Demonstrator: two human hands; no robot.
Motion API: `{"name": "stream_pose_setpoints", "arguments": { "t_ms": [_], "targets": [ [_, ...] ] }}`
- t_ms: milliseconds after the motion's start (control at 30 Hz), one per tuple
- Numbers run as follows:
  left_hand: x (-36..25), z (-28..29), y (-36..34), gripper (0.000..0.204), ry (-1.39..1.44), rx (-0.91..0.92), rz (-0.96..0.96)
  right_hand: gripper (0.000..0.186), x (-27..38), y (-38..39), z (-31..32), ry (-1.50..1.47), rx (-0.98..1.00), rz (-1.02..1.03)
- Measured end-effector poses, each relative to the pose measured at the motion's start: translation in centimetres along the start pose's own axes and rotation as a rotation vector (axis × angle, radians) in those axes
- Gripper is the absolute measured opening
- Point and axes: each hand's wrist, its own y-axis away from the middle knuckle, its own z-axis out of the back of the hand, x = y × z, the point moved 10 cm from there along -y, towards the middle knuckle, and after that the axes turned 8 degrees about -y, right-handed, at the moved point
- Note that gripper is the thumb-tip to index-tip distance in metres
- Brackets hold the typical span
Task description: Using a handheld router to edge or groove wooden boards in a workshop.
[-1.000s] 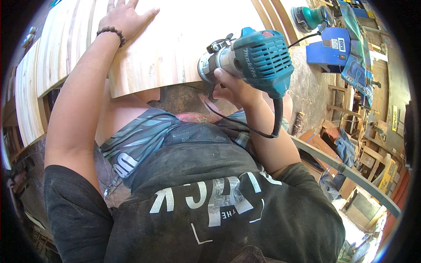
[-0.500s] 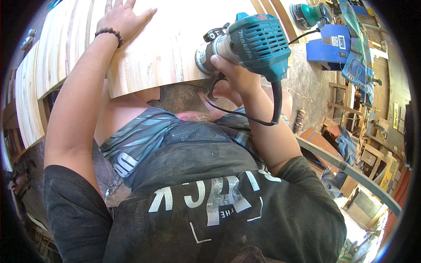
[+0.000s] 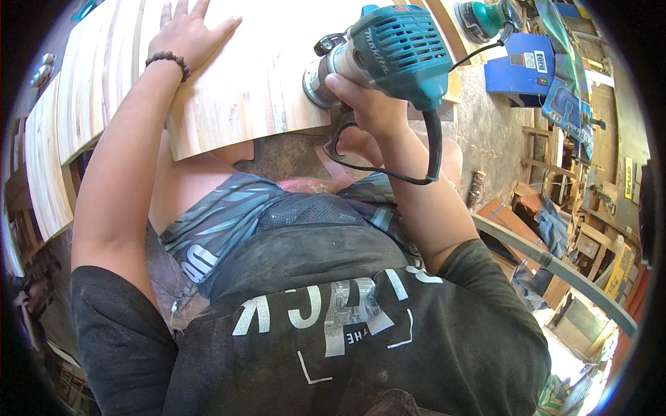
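Note:
My left hand (image 3: 189, 36) lies flat with fingers spread on a pale board of joined wood strips (image 3: 243, 90). A dark beaded bracelet circles that wrist. My right hand (image 3: 374, 107) is wrapped around the lower metal body of a teal trim router (image 3: 402, 52). The router leans to the right, its round base (image 3: 318, 83) at the board's right near edge. From its motor end, a black cord (image 3: 433, 149) loops down past my forearm. The cutting bit is hidden from sight.
More striped wood panels (image 3: 45, 159) stand to the left. At the upper right are a green sander (image 3: 479, 21) and a blue box-shaped machine (image 3: 520, 69). Wood scraps and frames (image 3: 548, 166) crowd the right side. My bare knees sit below the board edge.
The router and my right hand have shifted slightly left and away from me. My left hand stays flat on the board, with only a small shift in the picture.

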Motion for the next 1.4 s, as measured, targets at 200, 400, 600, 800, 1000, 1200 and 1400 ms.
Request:
{"name": "stream_pose_setpoints", "arguments": {
  "t_ms": [200, 400, 600, 800, 1000, 1200, 1400],
  "targets": [
    [0.0, -1.2, -0.4, 0.084, -0.223, -0.136, -0.011, 0.028, -0.7, -0.2, -0.2, 0.012, 0.015, -0.003],
    [0.6, -0.7, -0.3, 0.088, -0.097, -0.003, 0.006, 0.050, -2.6, -0.8, -0.7, -0.201, 0.020, -0.192],
    [0.3, 0.8, 0.0, 0.091, -0.080, 0.023, 0.011, 0.048, -1.9, -1.6, -1.0, -0.084, 0.079, -0.132],
    [0.4, 0.6, -0.2, 0.092, -0.098, 0.060, 0.020, 0.046, -4.2, -1.1, -1.2, -0.295, 0.040, -0.390],
    [0.3, 0.4, -0.3, 0.092, -0.104, 0.066, 0.020, 0.040, -4.0, -1.9, -0.7, -0.315, -0.032, -0.335],
    [0.3, 0.4, -0.3, 0.093, -0.114, 0.067, 0.020, 0.050, -4.3, -2.6, -1.2, -0.365, 0.028, -0.348],
    [0.3, 0.5, -0.3, 0.092, -0.128, 0.077, 0.023, 0.047, -4.6, -3.2, -1.1, -0.266, 0.034, -0.371]
  ]
}}
